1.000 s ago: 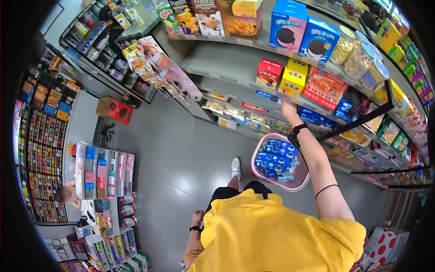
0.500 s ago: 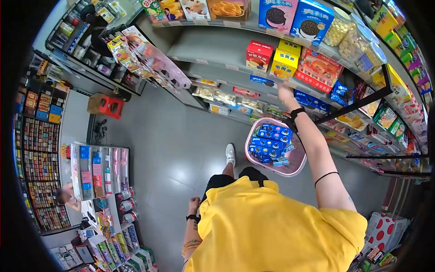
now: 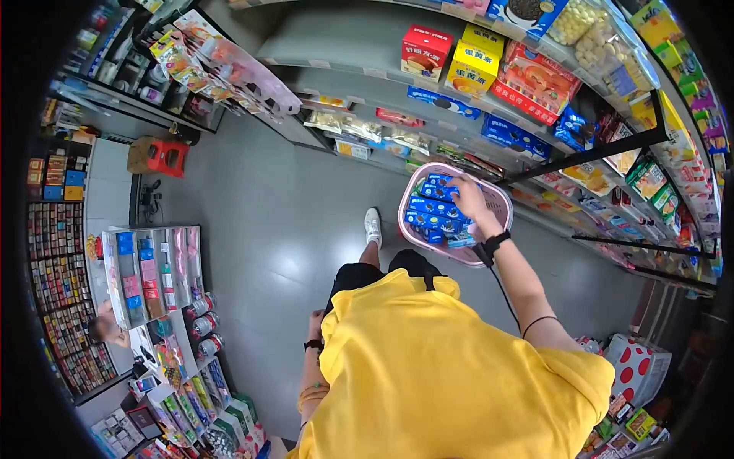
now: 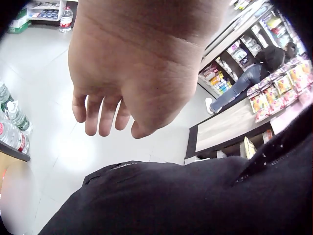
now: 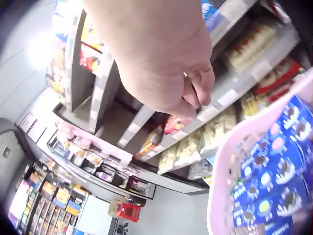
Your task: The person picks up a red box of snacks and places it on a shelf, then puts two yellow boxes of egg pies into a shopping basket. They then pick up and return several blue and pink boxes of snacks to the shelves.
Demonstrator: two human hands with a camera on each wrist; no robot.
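In the head view my right hand (image 3: 470,200) is over a pink plastic basket (image 3: 500,208) holding several blue cookie boxes (image 3: 430,206). In the right wrist view that hand (image 5: 161,63) has its fingers loosely bent, with nothing visible between them. The basket wall (image 5: 217,188) and the blue boxes (image 5: 288,169) fill the lower right there. My left hand (image 4: 132,73) hangs by the dark shorts (image 4: 161,196), fingers relaxed and holding nothing.
Shelves ahead carry a red box (image 3: 426,52), yellow boxes (image 3: 474,65), and more blue boxes (image 3: 514,138) lower down. A black shelf frame bar (image 3: 589,155) slants out right of the basket. On the left stand a counter display (image 3: 145,279) and a red stool (image 3: 168,155).
My right hand has come down from the lower shelf to the basket. The head view has shifted, so shelves and basket sit further left and higher. My left hand still hangs at my side.
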